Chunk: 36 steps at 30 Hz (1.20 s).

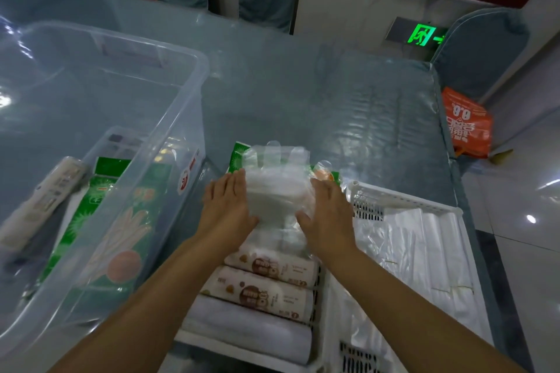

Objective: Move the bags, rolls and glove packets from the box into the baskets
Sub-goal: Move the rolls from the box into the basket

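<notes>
- Hands first: the left hand (230,206) and the right hand (328,210) lie with straight fingers against the two sides of a clear glove packet (274,191); they press it between them and no finger curls round it.
- This packet sits at the far end of the left basket (251,342), on top of green-printed glove packets (238,157) that stick out behind it.
- Three rolls (260,288) lie side by side at the near end of the same basket, just before the packet.
- The right basket (403,200), touching the left one, holds flat white bags (424,251).
- The clear box (194,94) at the left side of the table (303,94) is not yet empty: a green glove packet (118,236) and one roll (45,200) remain inside.
- Risk, as I judge it: the packet is smooth and soft, so when the palms let go it may slide off the pile toward the far rim or onto the rolls.
- The pile also looks high at that end; more packets there could tip over the edge.
- An orange bag (466,124) hangs beyond the table's right edge.
</notes>
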Each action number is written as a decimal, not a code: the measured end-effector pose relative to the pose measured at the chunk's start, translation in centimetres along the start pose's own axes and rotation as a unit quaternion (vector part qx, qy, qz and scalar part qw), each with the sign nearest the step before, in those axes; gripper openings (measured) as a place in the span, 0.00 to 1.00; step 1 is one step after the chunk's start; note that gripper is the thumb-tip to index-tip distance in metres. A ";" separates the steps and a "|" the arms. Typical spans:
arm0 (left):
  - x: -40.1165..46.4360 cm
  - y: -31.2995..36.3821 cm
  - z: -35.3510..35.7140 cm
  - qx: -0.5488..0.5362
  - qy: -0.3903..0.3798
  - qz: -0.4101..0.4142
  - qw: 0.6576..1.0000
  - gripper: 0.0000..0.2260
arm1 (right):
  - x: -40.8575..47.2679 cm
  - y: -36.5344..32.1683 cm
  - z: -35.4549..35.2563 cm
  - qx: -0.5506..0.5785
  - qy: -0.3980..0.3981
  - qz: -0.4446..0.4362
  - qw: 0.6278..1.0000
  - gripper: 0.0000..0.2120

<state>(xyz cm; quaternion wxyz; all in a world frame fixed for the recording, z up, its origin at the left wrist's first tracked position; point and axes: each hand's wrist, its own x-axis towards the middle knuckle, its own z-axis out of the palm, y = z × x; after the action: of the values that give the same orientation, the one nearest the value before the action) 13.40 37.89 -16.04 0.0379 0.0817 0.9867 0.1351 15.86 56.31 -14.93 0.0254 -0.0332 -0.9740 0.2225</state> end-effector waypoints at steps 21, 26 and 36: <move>0.9 -1.5 -3.3 -0.098 0.003 0.071 0.993 0.20 | 2.2 -0.5 -1.6 -0.080 -0.116 -0.142 0.980 0.06; 1.1 -0.8 -4.4 -0.128 0.096 0.046 0.986 0.43 | 6.5 -1.2 -3.6 0.020 -0.266 -0.021 0.964 0.14; 1.9 -0.9 0.6 0.159 -0.052 0.142 0.976 0.35 | 5.8 -0.9 0.1 -0.224 -0.028 -0.130 0.965 0.28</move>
<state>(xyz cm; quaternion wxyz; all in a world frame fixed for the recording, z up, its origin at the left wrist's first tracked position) 11.43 37.52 -16.96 0.0557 0.2331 0.9706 -0.0239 10.00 55.95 -14.41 0.0186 0.0954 -0.9952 -0.0062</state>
